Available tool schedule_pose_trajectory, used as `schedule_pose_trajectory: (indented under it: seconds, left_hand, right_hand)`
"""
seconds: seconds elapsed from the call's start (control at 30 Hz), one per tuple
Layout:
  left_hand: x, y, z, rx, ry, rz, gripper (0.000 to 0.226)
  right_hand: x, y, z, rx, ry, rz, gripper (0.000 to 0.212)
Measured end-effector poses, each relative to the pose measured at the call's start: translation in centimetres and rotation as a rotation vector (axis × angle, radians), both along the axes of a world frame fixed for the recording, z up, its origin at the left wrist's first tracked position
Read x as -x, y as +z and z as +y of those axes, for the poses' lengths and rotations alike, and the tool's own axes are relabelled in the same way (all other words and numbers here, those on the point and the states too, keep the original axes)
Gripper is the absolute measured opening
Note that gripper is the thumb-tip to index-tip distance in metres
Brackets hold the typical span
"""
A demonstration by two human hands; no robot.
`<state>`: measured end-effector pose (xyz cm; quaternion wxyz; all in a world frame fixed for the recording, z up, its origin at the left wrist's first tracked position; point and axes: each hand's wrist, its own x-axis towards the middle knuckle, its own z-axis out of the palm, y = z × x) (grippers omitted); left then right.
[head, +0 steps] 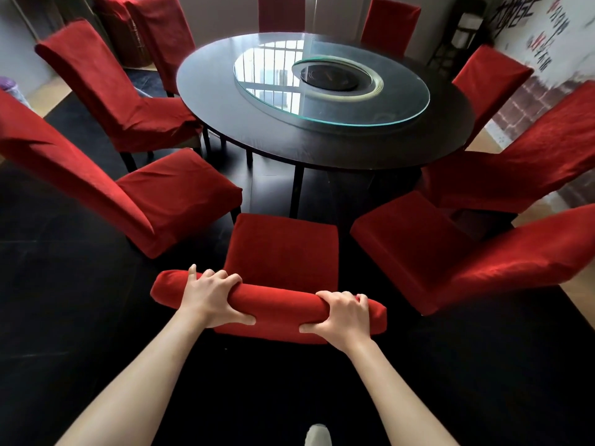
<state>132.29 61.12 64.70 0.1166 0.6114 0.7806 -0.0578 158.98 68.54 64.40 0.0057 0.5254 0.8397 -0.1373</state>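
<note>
The chair (280, 249) is gripped at its backrest top by the left hand (209, 296) and the right hand (343, 315). It is stood apart from the table (322, 149); pushing it in is judged not yet done.

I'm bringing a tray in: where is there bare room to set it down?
The dark round table is bare along the band between its edge and the round glass turntable, itself bare. Crowded around it: red-covered chairs ring it, and the left hand and right hand grip the nearest chair's back.
</note>
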Motion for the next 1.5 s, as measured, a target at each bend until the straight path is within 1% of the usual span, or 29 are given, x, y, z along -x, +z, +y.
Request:
schedule_pose_trajectory:
  seconds: [0.1,0.23,0.5,0.67,0.9,1.07,1.23,1.5]
  left_hand:
    - [1.3,0.1,0.2,0.017,0.014,0.007,0.112]
    - [2.9,0.4,1.0,0.037,0.059,-0.028,0.112]
    - [2.0,-0.6,2.7,-0.008,0.022,-0.022,0.113]
    - [1.5,-0.9,4.1,-0.029,0.023,-0.032,0.113]
    - [1.8,-1.1,4.2,-0.046,0.008,-0.015,0.112]
    - [2.2,-0.9,4.2,-0.036,-0.011,-0.03,0.112]
    - [3.4,-0.5,3.9,0.007,-0.028,-0.034,0.112]
    - [4.7,-0.2,3.2,0.011,-0.034,-0.022,0.11]
  right_hand:
    - [1.4,-0.1,-0.2,-0.001,-0.012,0.003,0.076]
    - [2.9,-0.3,0.5,0.004,-0.008,0.024,0.077]
    - [1.6,-0.5,2.6,-0.001,-0.012,0.052,0.077]
    - [1.5,0.1,3.9,0.025,-0.05,0.027,0.078]
    - [2.1,0.5,3.7,0.029,-0.101,-0.005,0.077]
    - [2.6,0.5,3.1,0.041,-0.148,0.043,0.071]
    - [3.5,0.4,2.2,0.051,-0.158,0.041,0.068]
    - [4.7,0.2,1.4,0.055,-0.143,0.051,0.071]
